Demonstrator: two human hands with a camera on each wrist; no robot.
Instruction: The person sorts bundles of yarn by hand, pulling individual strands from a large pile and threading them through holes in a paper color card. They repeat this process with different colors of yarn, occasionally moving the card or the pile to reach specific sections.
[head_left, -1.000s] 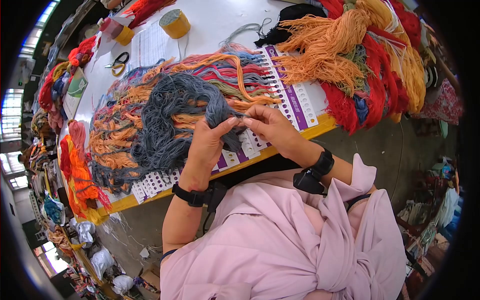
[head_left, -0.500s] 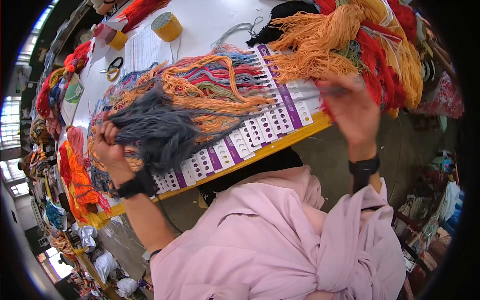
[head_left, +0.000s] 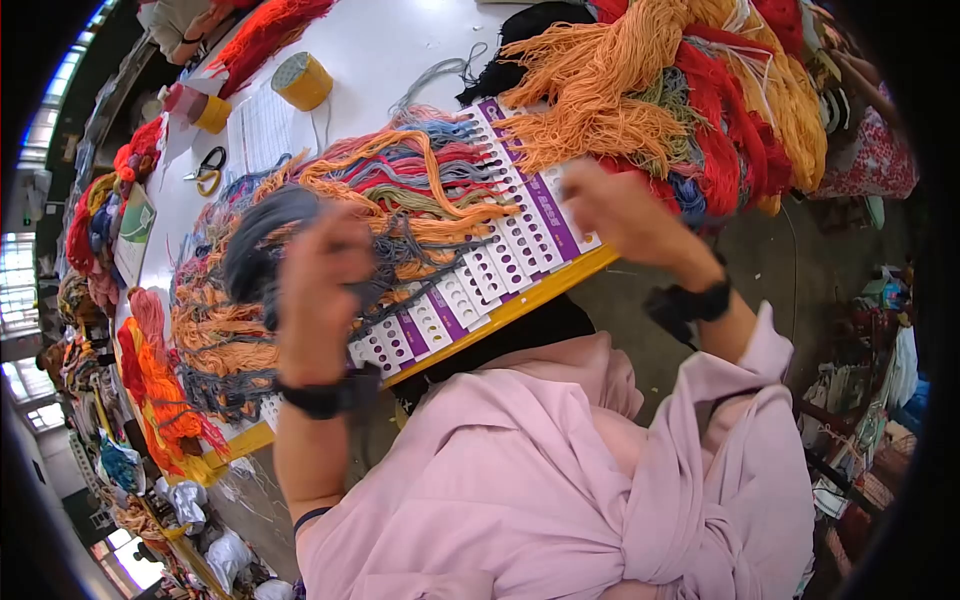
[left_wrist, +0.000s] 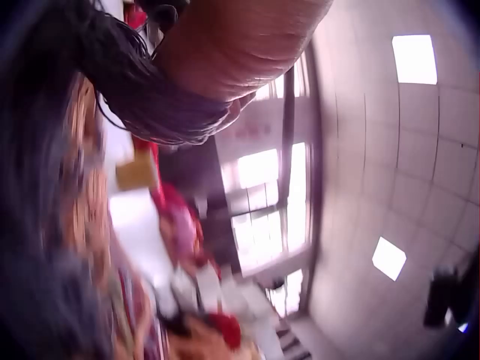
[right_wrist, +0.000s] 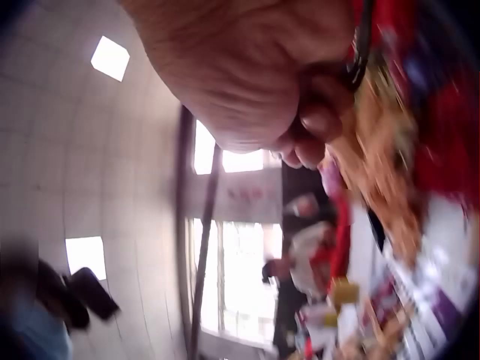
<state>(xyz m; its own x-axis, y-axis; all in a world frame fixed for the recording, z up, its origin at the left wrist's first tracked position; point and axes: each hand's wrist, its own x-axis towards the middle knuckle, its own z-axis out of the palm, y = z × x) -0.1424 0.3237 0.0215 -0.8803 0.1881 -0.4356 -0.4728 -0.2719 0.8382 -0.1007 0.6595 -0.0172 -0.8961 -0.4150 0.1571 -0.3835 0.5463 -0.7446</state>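
A thick hank of slate-grey yarn (head_left: 262, 232) hangs from my left hand (head_left: 325, 268), which is blurred in the head view. In the left wrist view, a bundle of that grey yarn (left_wrist: 169, 112) curves round under the thumb side. My right hand (head_left: 622, 212) is raised to the right, above the punched cards (head_left: 530, 215). Its fingers (right_wrist: 319, 120) are curled, and a dark strand (right_wrist: 363, 49) runs by them in the right wrist view. Below the hands, orange, red, blue and green threads (head_left: 400, 180) run from the card holes across the table.
Big orange yarn bundles (head_left: 600, 90) and red ones (head_left: 720, 130) fill the back right. Scissors (head_left: 208, 172), a paper sheet (head_left: 262, 125) and a yellow tape roll (head_left: 302, 82) lie at the back left. The table's yellow edge (head_left: 505, 312) runs before me. Another person (head_left: 185, 25) is across the table.
The hands were together at the grey yarn, then swept apart. Since then the left hand has come back rightward with the hank, and the right hand has moved left.
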